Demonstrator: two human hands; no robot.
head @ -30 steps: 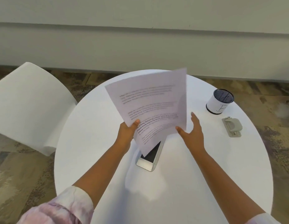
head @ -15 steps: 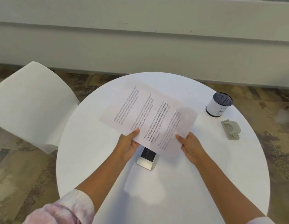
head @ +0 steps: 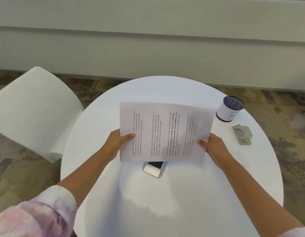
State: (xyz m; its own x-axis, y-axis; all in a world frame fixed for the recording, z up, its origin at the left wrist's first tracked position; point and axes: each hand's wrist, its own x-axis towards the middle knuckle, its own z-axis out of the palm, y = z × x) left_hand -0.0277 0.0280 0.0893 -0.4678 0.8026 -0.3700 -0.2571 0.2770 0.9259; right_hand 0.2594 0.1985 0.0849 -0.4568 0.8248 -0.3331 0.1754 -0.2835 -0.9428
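Head view: left hand [head: 116,142] and right hand [head: 215,146] pinch the printed sheet [head: 165,132] by its side edges, thumbs on top, spreading it taut and level above the phone [head: 154,168] at mid-table, probably so it cannot sag.

One each: sheet [head: 165,130], phone [head: 154,168], cup [head: 229,110], punch [head: 242,135]

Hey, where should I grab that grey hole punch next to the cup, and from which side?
Probably best to pinch the hole punch across its two long sides at the domed middle, coming down from above. It lies flat on the table, long axis running away from you, and the cup stands clear beyond it. Your right hand, now gripping the paper, is nearest.
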